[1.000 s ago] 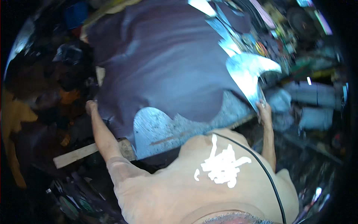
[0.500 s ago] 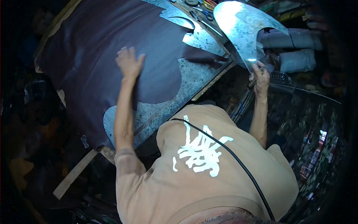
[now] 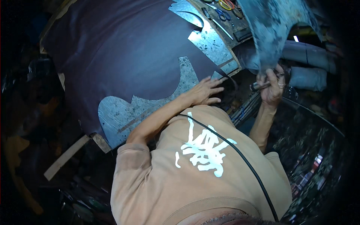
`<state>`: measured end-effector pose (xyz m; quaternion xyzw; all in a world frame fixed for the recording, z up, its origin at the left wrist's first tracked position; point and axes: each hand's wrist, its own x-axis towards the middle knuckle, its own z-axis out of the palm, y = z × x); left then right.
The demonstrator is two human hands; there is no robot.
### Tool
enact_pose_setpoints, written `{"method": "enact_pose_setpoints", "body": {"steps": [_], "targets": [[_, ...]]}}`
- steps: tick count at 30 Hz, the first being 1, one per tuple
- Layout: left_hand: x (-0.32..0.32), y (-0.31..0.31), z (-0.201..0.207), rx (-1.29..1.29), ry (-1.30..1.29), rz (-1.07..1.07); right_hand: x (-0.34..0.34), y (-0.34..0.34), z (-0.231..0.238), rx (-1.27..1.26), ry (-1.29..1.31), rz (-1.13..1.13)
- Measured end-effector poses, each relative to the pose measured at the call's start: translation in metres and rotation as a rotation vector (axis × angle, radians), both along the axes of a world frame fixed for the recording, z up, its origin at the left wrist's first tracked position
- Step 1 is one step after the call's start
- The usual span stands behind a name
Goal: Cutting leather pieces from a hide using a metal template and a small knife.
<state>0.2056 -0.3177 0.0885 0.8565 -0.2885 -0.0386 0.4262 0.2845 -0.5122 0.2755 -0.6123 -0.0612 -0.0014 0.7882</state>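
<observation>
A dark maroon leather-like sheet with cut-out curved edges lies across the metal-topped table. At the table's near right edge is my left hand, palm down and fingers spread, holding nothing. Close to its fingertips, a narrow tail of the sheet hangs over the corner. Off to the right, my right hand grips the lower end of a large curved sheet-metal template, raised beside the table. The same hand also has a short dark tool in it, whose kind I cannot make out.
Blue-handled scissors, orange and yellow ring-shaped handles and a thin white stick lie on the far right ledge. Wrapped rolls rest behind my right hand. A wooden bar juts out at lower left.
My left hand has moved off the middle of the sheet, right and nearer, to the table's edge. My right hand has shifted slightly right and nearer, and the template has swung right and partly out of view.
</observation>
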Motion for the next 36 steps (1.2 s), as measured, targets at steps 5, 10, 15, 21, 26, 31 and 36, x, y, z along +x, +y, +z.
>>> {"method": "enact_pose_setpoints", "body": {"steps": [5, 10, 15, 21, 26, 31, 36], "targets": [[-0.048, 0.060, 0.043, -0.658, 0.626, 0.633, -0.004, 0.084, -0.026, -0.113, 0.170, 0.247], [-0.082, 0.120, 0.047, -0.921, 0.476, 1.382, -0.048, 0.123, -0.106, -0.301, 0.697, 0.681], [-0.109, 0.119, 0.027, -0.076, 0.287, 1.520, 0.005, 0.122, -0.148, -0.810, -0.347, 0.635], [-0.097, 0.067, 0.013, 0.371, 0.252, 1.260, 0.107, 0.106, -0.155, -1.388, -0.438, 0.405], [-0.105, 0.059, 0.003, 0.403, 0.210, 1.210, 0.104, 0.096, -0.160, -1.424, -0.449, 0.538], [-0.114, 0.067, 0.007, 0.403, 0.229, 1.168, 0.093, 0.096, -0.156, -1.397, -0.369, 0.552], [-0.131, 0.077, 0.009, 0.401, 0.234, 1.163, 0.078, 0.089, -0.151, -1.326, -0.384, 0.578]]}}
